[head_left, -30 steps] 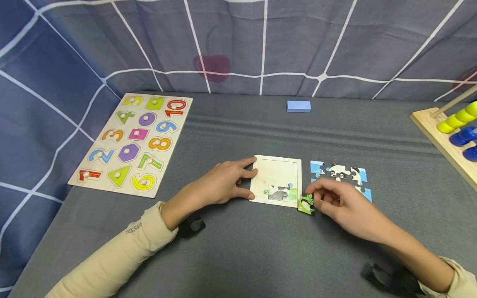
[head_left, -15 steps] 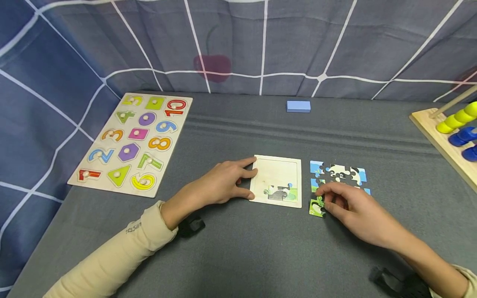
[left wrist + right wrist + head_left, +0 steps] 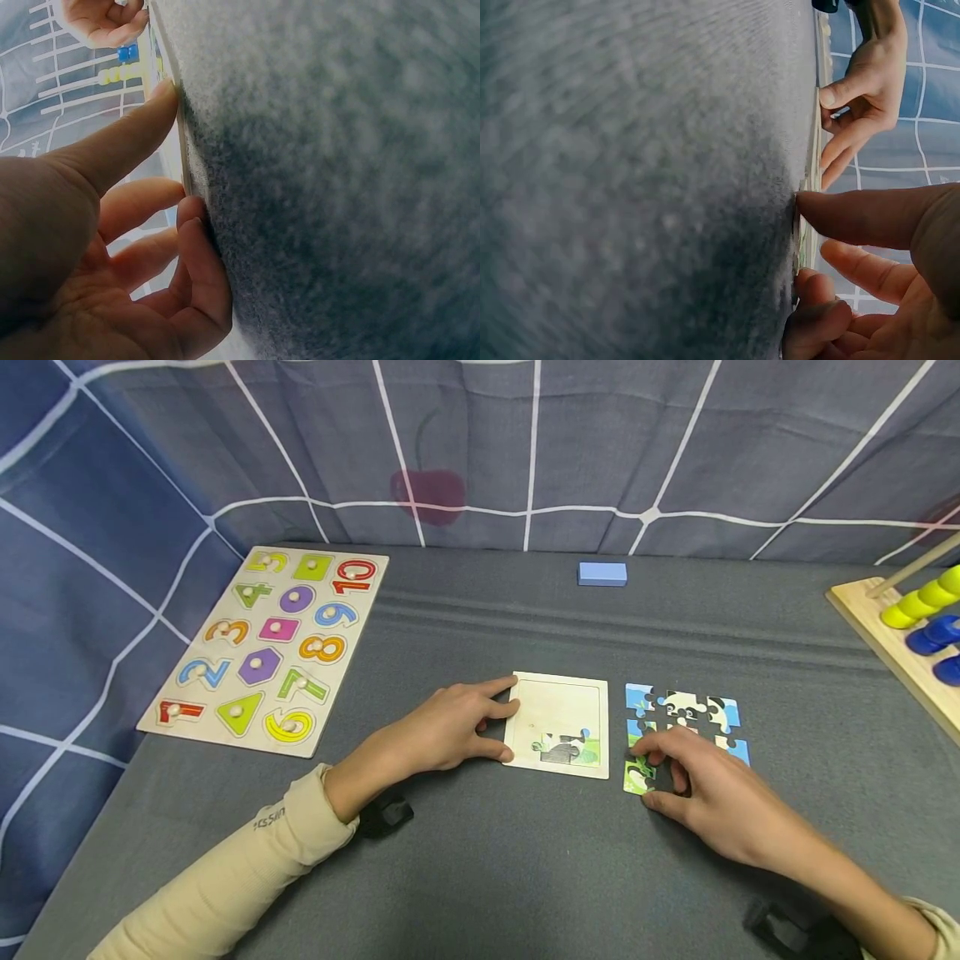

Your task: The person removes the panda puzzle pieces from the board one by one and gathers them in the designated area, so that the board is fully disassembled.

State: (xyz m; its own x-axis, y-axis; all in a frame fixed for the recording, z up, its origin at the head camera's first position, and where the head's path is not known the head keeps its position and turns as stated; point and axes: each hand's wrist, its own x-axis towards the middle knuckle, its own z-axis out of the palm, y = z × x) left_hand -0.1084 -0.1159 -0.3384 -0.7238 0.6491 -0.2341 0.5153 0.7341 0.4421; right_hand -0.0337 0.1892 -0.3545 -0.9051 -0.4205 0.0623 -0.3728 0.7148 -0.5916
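Note:
My left hand lies at the left edge of a square wooden puzzle tray, its thumb and fingertips touching the edge. A faint printed picture shows at the tray's lower right. To the right of the tray, my right hand holds a green panda puzzle piece between thumb and index finger, low at the cloth. The piece sits at the near left corner of a group of blue, white and black puzzle pieces, laid out in rows. My right hand hides part of that group.
A number and shape peg board lies at the left. Near the back stands a blue block. A wooden bead stand with yellow and blue beads is at the right edge. A checked curtain hangs behind.
My right hand has carried the green panda piece rightward from beside the tray to the other pieces. Its thumb has moved to the piece's near edge. My left hand stays still.

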